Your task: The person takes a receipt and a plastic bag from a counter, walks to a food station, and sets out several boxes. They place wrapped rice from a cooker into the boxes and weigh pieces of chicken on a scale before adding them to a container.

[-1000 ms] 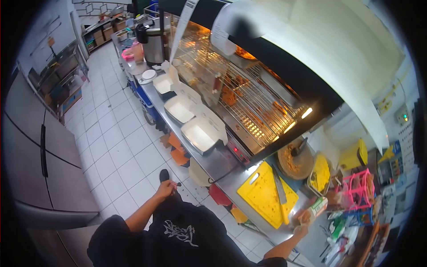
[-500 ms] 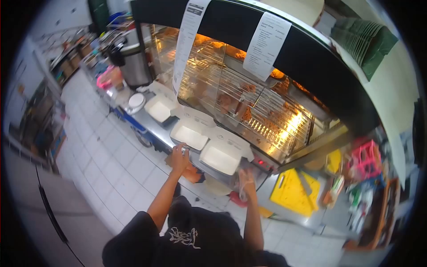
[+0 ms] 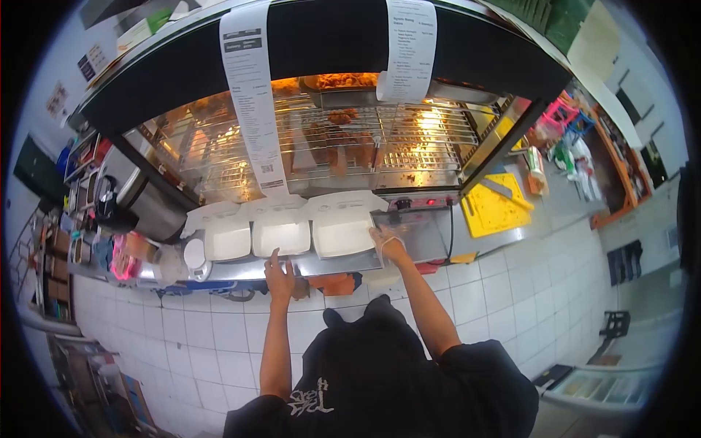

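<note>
Overhead, the heated cabinet (image 3: 350, 146) glows above the steel table (image 3: 328, 264), where three open white boxes (image 3: 281, 235) sit side by side. Left hand (image 3: 280, 276) lies flat on the table edge below the middle box. Right hand (image 3: 387, 244) touches the right-hand box (image 3: 342, 233) at its near corner, grip unclear; likely best to brace this light box squarely so it cannot slide.

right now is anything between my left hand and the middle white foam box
Nothing visible: the left hand sits at the steel counter edge, just in front of the middle open white foam box.
</note>
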Motion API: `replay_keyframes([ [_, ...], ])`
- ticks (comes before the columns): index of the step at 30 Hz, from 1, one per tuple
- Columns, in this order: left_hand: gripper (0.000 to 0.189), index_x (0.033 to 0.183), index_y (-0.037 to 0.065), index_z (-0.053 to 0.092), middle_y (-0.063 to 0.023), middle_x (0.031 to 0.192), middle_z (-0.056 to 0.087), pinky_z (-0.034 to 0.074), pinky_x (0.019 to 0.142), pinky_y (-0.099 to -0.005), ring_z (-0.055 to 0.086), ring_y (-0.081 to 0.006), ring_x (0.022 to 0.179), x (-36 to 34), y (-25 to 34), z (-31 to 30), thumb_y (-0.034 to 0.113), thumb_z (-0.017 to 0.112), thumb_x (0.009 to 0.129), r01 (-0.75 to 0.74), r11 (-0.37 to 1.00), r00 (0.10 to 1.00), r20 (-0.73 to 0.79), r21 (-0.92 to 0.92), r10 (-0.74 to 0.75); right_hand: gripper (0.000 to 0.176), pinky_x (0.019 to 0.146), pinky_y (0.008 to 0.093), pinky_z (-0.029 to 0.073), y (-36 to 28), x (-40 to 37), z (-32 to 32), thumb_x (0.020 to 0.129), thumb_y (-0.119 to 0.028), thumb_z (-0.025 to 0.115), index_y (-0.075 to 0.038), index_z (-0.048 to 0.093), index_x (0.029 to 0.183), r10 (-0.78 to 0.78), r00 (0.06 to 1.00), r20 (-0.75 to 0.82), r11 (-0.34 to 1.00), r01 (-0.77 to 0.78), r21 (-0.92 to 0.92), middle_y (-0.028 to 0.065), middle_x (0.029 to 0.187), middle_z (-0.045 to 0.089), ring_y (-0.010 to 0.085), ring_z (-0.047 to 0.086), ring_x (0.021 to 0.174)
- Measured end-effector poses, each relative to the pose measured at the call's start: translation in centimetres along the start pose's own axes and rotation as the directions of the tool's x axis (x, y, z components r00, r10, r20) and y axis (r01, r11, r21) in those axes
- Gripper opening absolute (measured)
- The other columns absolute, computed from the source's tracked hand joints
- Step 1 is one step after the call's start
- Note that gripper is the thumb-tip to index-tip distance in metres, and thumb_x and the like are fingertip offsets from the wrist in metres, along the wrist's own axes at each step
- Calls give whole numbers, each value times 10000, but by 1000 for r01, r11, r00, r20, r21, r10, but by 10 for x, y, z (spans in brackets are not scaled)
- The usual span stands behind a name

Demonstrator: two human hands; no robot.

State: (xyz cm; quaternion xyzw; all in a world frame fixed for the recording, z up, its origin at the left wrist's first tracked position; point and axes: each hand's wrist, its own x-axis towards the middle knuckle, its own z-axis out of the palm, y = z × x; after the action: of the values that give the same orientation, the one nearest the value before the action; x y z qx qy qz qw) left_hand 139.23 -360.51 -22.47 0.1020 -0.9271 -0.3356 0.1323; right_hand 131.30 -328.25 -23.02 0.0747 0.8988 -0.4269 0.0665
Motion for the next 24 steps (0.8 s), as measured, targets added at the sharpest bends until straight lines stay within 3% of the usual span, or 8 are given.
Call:
replay_keyframes([
  [3,382,1241,12,504,-200,1117,567,460,871,-390,562,-309,1000,-1,19,-23,104,596,882,56,977,997,-40,-204,-66,518,962,409,441,-23,-15,-24,902,-446,530,-34,599,1209,-24,985,-173,986,-5,-168,234,1146,633,381,574,1114],
  [5,342,1207,12,530,-180,1103,584,461,873,-377,569,-299,1000,12,58,-42,106,598,885,-19,946,1000,9,-323,23,386,843,370,504,-29,-17,-39,900,-322,546,-50,624,1163,-3,923,-384,961,109,255,185,1062,670,339,639,974],
  [7,274,1144,15,577,-136,1067,618,456,865,-348,585,-252,988,33,124,-69,125,607,894,-220,868,972,-24,-445,234,330,743,351,519,-87,-25,-93,903,-275,555,-43,636,1122,-297,863,-408,954,284,-94,144,944,689,273,665,842],
  [10,314,1165,22,578,-105,1084,631,442,885,-341,580,-236,1039,81,240,-109,165,638,891,-553,703,828,-199,-448,524,286,676,366,513,-146,-25,-127,916,-287,553,-44,644,1033,-68,855,-515,756,381,533,129,875,679,248,662,749],
  [12,349,1176,21,570,-119,1117,623,443,877,-342,529,-247,1128,110,304,-125,191,657,884,-675,629,737,-322,-385,594,261,659,353,510,-183,-33,-147,924,-269,563,-50,625,1052,-462,579,-671,794,607,-23,125,868,674,250,659,737],
  [16,307,1130,15,560,-174,1032,639,455,869,-391,587,-328,994,154,357,-114,188,629,886,-779,581,625,-344,-234,700,263,658,333,508,-205,5,-114,934,-245,565,-39,596,1093,-301,853,-426,951,299,-74,126,880,675,253,655,734],
  [23,238,1092,7,538,-103,832,704,493,640,-261,619,-110,689,139,372,-125,210,556,969,-277,614,869,79,-739,488,205,635,390,516,-202,17,-111,927,-201,523,-45,566,1053,-480,684,-549,802,597,42,84,925,614,294,628,665],
  [24,221,1076,11,535,-97,819,701,488,631,-252,615,-100,684,139,370,-123,206,551,972,-255,608,866,103,-752,490,226,648,406,512,-196,17,-117,929,-243,520,-79,551,1081,-497,708,-502,865,448,-226,100,896,629,306,636,712],
])
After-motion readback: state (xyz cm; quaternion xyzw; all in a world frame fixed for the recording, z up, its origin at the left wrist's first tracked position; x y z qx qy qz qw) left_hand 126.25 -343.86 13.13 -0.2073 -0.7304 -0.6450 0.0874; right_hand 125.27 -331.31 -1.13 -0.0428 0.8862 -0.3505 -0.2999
